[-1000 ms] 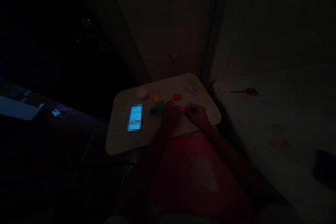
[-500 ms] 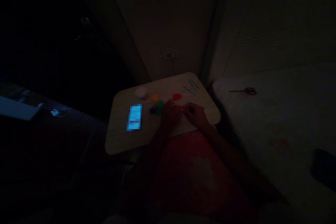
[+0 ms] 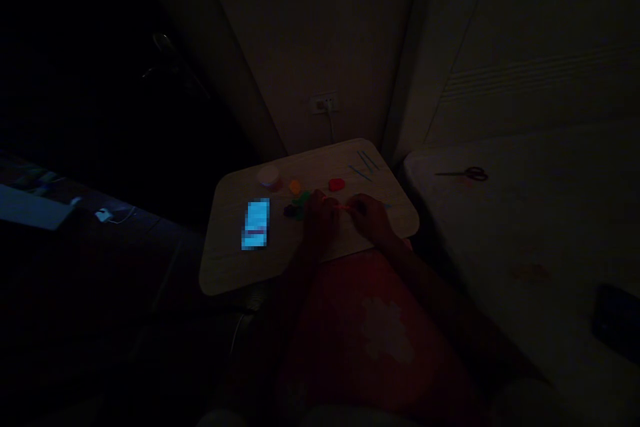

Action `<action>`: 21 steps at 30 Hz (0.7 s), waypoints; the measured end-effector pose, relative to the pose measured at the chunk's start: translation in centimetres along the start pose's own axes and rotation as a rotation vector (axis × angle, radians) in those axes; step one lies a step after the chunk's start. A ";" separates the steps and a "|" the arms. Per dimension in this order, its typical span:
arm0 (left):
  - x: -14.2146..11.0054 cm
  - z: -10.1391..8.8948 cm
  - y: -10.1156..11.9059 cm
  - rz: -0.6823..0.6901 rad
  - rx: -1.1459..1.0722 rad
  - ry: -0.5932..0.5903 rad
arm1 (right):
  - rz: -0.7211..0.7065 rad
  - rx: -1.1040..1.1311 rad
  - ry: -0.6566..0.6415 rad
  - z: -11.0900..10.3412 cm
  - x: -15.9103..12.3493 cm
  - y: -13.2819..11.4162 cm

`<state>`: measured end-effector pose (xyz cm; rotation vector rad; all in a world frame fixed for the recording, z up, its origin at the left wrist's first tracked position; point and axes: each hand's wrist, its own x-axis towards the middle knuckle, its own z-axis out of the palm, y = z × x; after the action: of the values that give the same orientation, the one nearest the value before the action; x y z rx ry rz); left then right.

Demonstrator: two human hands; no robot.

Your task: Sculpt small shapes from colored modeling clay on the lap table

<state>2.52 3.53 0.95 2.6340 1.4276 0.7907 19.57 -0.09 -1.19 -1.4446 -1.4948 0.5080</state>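
In dim light, my left hand (image 3: pixel 320 221) and my right hand (image 3: pixel 371 219) are close together over the front of a small wooden table (image 3: pixel 230 267). A thin red-orange strand (image 3: pixel 342 207) stretches between their closed fingers, one end in each hand. It looks like soft modelling clay, though the dark hides its texture. Just beyond the hands lies a red lump (image 3: pixel 337 185). Beside my left hand are a green lump (image 3: pixel 302 199) and a dark lump (image 3: pixel 289 211); an orange lump (image 3: pixel 295 186) sits behind them.
A lit phone (image 3: pixel 256 223) lies on the table's left side, with a round pale-topped tub (image 3: pixel 268 177) behind it. Several thin sticks (image 3: pixel 367 162) rest at the back right. Scissors (image 3: pixel 465 174) lie on the pale surface to the right. A wall socket (image 3: pixel 324 103) holds a plug.
My hands have moved slightly apart, the left one shifting left. More of the red-orange strand shows between them now.
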 end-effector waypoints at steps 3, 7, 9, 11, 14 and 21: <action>0.0 0.1 0.0 -0.015 0.000 0.040 | -0.015 -0.040 -0.019 0.1 0.4 0.0; 0.0 -0.2 0.0 -0.055 -0.015 0.059 | -0.065 -0.153 -0.045 0.2 1.0 -0.2; 0.0 -0.2 0.0 -0.068 -0.043 0.065 | -0.083 -0.196 -0.046 0.2 1.1 -0.3; -0.1 0.0 -0.2 -0.048 -0.121 0.082 | -0.095 -0.205 -0.042 0.3 1.2 -0.2; -0.1 1.0 -0.7 0.022 -0.325 0.076 | -0.088 -0.162 -0.015 0.4 1.1 0.1; -0.5 1.7 -0.3 -0.073 -0.650 0.032 | -0.167 -0.019 0.067 -0.1 0.4 -0.1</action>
<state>2.82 3.64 -0.78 2.0701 1.0261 1.0685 19.65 0.22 -0.96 -1.3248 -1.5543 0.3409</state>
